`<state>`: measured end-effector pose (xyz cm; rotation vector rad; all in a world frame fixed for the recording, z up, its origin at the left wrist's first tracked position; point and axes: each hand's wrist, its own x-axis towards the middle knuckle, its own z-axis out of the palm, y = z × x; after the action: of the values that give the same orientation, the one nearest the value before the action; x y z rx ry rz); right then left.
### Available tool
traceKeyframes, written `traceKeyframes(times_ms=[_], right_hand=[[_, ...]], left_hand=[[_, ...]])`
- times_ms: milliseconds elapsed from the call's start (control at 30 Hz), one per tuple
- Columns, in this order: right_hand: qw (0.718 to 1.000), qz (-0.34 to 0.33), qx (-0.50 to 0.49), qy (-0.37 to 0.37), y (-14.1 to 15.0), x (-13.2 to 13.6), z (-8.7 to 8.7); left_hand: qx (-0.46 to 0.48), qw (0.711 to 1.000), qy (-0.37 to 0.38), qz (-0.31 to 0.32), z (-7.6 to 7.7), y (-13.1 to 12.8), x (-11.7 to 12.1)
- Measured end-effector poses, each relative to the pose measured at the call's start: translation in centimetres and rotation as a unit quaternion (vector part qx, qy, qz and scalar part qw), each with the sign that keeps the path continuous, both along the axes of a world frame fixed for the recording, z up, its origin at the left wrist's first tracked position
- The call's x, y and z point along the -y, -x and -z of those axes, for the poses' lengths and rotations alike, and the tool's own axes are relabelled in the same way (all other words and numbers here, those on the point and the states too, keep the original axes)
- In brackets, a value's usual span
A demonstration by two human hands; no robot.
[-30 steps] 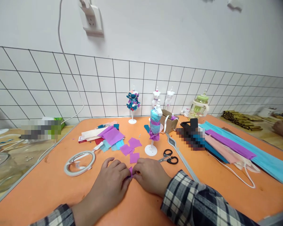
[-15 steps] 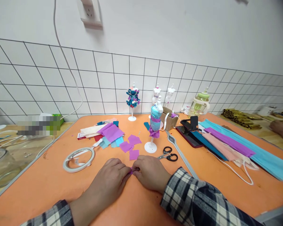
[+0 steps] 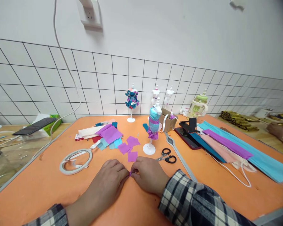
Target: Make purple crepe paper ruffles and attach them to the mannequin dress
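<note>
Between my fingertips, low over the orange table, is a small purple crepe paper piece [image 3: 130,174], mostly covered by the fingers. My left hand [image 3: 110,179] pinches it from the left, and my right hand [image 3: 148,176] pinches it from the right. Just beyond lie several purple paper squares [image 3: 132,156]. A mini dress form [image 3: 154,121] wrapped in light blue and purple paper stands upright past my right hand. Black-handled scissors [image 3: 167,156] rest to the right of it. A roll of double-sided tape [image 3: 75,161] lies flat on the left.
Stacked paper scraps [image 3: 110,134] lie at the back left. Behind stand a flower-covered dress form [image 3: 132,99], white dress forms [image 3: 169,95], a small cardboard box [image 3: 168,121] and a bottle [image 3: 198,105]. Long crepe strips [image 3: 245,147] and a phone [image 3: 187,138] are right. Another person's hand [image 3: 281,130] shows far right.
My fingers have drawn closer together, and less of the purple paper shows between them than a second ago. The view has shifted slightly; the things on the table stay put.
</note>
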<state>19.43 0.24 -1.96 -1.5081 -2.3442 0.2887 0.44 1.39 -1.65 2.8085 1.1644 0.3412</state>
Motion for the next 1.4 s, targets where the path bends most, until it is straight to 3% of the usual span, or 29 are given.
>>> traceKeyframes(times_ms=[233, 667, 833, 900, 1000, 1133, 1267, 1400], right_hand=[[1.000, 0.013, -0.009, 0.027, -0.1, 0.2, -0.5], [1.000, -0.007, 0.024, -0.015, -0.2, 0.2, 0.1], [0.997, -0.017, -0.070, 0.011, -0.6, -0.4, 0.0], [0.995, -0.005, -0.100, -0.010, -0.6, -1.0, 0.0], [0.997, 0.011, -0.047, -0.059, -0.3, -1.6, 0.1], [0.997, -0.044, 0.015, -0.066, -0.9, -1.5, 0.2], [0.992, -0.089, -0.022, -0.084, -2.4, -1.3, -0.2], [0.995, -0.026, -0.043, -0.088, -2.4, -1.1, -0.4]], left_hand=[[-0.005, 1.000, 0.006, -0.011, -0.2, 0.0, -0.1], [-0.009, 1.000, -0.020, -0.001, 0.0, 0.1, -0.1], [-0.029, 0.999, -0.023, -0.001, -0.3, -0.1, 0.0], [-0.026, 0.999, -0.031, 0.008, -0.3, -0.1, 0.0], [-0.028, 0.998, -0.045, 0.018, -0.2, 0.0, -0.1], [-0.015, 0.998, -0.060, 0.030, 0.2, 0.7, -0.2], [-0.009, 0.997, -0.063, 0.033, 0.1, 1.3, -0.2], [-0.002, 0.997, -0.062, 0.034, -0.1, 1.1, 0.0]])
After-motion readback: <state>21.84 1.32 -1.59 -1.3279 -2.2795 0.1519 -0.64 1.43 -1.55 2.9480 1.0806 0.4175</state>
